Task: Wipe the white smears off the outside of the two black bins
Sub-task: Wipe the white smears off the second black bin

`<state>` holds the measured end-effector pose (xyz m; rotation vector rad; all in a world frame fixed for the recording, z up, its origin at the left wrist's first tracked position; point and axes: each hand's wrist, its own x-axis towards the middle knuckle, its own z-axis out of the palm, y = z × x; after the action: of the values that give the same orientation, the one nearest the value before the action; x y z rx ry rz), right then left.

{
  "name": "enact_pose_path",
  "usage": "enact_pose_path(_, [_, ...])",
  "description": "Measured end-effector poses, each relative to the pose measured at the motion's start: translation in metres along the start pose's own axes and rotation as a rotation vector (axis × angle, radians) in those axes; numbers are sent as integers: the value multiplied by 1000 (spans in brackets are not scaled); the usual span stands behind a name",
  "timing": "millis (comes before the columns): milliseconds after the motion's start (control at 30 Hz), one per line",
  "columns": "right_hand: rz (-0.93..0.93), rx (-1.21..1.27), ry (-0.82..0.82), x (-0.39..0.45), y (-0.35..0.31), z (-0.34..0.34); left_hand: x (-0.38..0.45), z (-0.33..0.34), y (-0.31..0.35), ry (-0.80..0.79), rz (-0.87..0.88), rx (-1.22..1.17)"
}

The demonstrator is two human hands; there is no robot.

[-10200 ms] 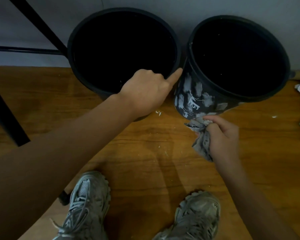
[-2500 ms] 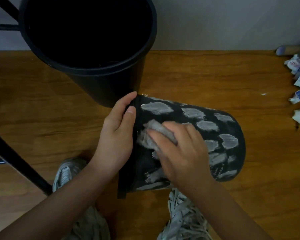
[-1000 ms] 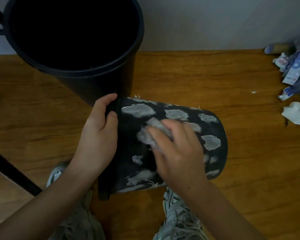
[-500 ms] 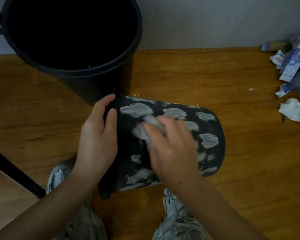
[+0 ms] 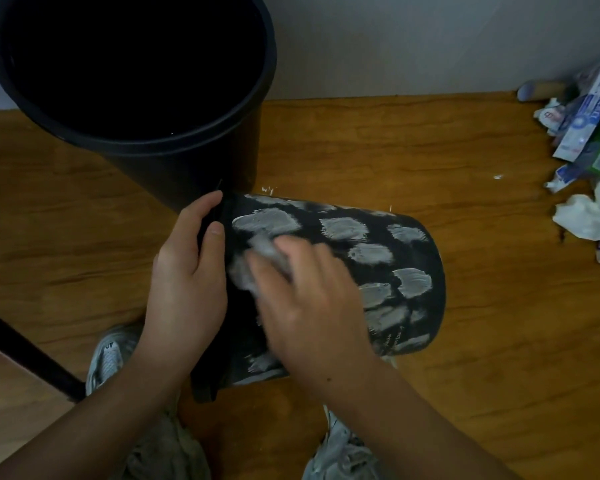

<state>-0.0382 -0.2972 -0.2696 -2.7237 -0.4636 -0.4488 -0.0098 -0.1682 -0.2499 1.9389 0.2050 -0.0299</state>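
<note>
A person's left hand (image 5: pixel 187 282) grips the rim of the tipped black bin (image 5: pixel 413 254) on the wooden floor (image 5: pixel 378 150) while the right hand (image 5: pixel 312 306) presses a grey cloth (image 5: pixel 257 258) against it, most white smears (image 5: pixel 371 252) remaining.

an indoor room, likely a home: wood-grain floor (image 5: pixel 430 143) meeting a plain pale wall (image 5: pixel 395 43), two black bins (image 5: pixel 194 174), and crumpled wrappers and tissues (image 5: pixel 589 161) littered by the wall.
</note>
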Motion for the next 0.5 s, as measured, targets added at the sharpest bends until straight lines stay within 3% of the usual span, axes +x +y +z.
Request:
enact_pose_path(67, [-21,10,-19,1,0,-1,-1,0,0,-2,-2,-13])
enact_pose_path(300, [227,-88,25,-23,44,-18,-3,-1,-3,-13,-19,-71])
enact_pose_path(400, [188,-48,36,-13,30,-13,-2,0,-3,-8,-21,-72])
enact_pose_path(500, [30,3,-24,-6,8,-6,-3,0,-4,-9,-12,-70])
